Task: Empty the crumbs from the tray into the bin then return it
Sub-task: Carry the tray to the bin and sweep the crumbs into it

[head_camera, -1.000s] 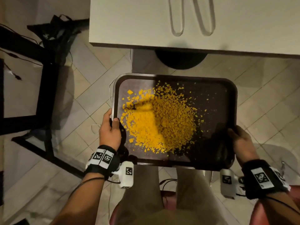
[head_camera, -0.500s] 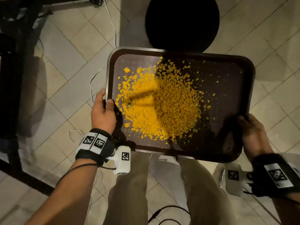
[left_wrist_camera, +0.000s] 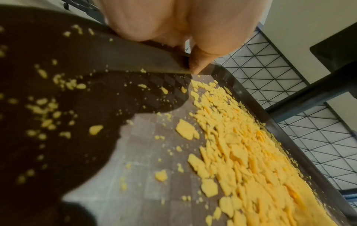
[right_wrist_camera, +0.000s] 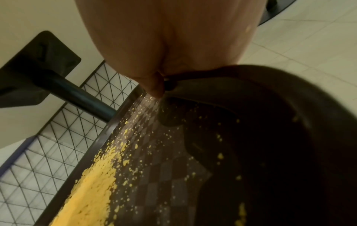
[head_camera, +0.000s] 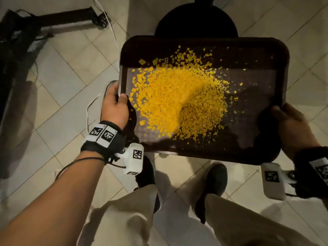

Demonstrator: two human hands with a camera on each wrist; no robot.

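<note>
tray (head_camera: 266,55): carried clear of the table since a second ago, now over tiled floor; bin not in view, perhaps the dark round shape (head_camera: 195,22) at 12 o'clock. crumbs (head_camera: 179,102): all aboard, heaped centre-left. left hand (head_camera: 114,105): 9 o'clock rim, thumb on top. right hand (head_camera: 292,125): 4 o'clock corner, fingers curled around the rim, shadowed.

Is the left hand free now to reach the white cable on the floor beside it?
Probably not. The left hand grips the left rim of the tray, and the right hand holds the other side. Letting go would likely tip the yellow crumbs out, though nothing blocks the white cable.
</note>
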